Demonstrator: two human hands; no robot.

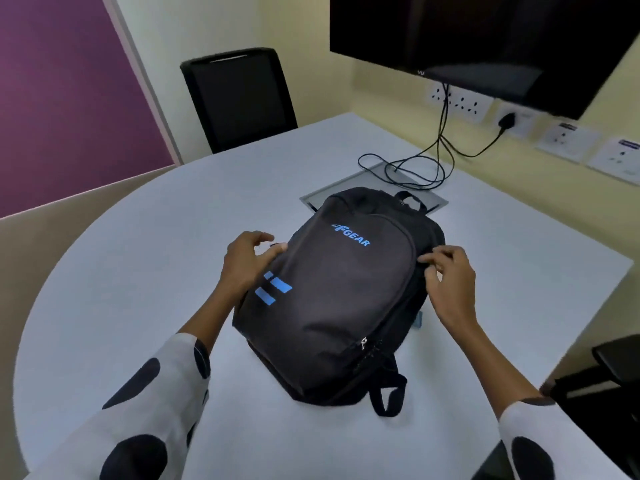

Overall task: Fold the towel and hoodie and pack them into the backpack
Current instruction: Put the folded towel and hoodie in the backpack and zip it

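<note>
A black backpack (pixel 339 292) with blue lettering and blue stripes lies flat on the white table (pixel 138 271), zipped, its top handle pointing away from me. My left hand (pixel 247 261) rests against the bag's left side with fingers spread. At the bag's right edge, my right hand (pixel 450 282) pinches the fabric or zipper area with its fingertips. No towel or hoodie is in view. A small light-blue bit shows under the bag's right side.
A black chair (pixel 239 98) stands at the far side of the table. Black cables (pixel 415 168) loop over a grey floor-box lid (pixel 346 195) behind the bag. A dark screen (pixel 485 39) hangs on the wall above sockets. Another dark chair (pixel 606 375) sits at right.
</note>
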